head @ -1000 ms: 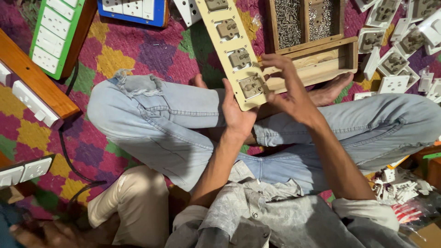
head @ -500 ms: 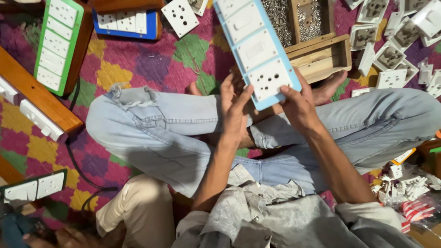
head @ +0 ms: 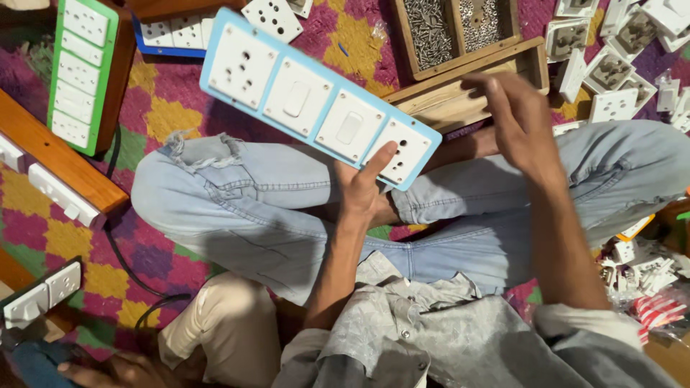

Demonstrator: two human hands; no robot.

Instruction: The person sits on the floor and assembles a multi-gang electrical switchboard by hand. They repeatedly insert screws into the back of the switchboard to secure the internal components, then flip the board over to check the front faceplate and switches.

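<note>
From the head camera, looking down on a person seated cross-legged in pale blue jeans point(head: 237, 208) on a patchwork rug point(head: 162, 115) of purple, yellow and green, the left hand point(head: 363, 190) grasps a long light-blue switch panel point(head: 316, 97) at its near end, the thumb pressed on the face of the last white socket plate and the fingers hidden behind it. The panel slants up and to the left above the left thigh, showing a socket, two rocker switches and another socket. The right hand point(head: 521, 118) hovers apart from the panel, just in front of a wooden tray point(head: 467, 79), its fingers loosely curled and holding nothing that can be seen. One compartment of the tray holds screws point(head: 429, 29). White sockets point(head: 611, 72) lie scattered at the upper right. A green switch panel point(head: 79, 72) rests at the upper left, beside a wooden board point(head: 61, 162). Another person's hand point(head: 108, 370) shows at the lower left edge.
</note>
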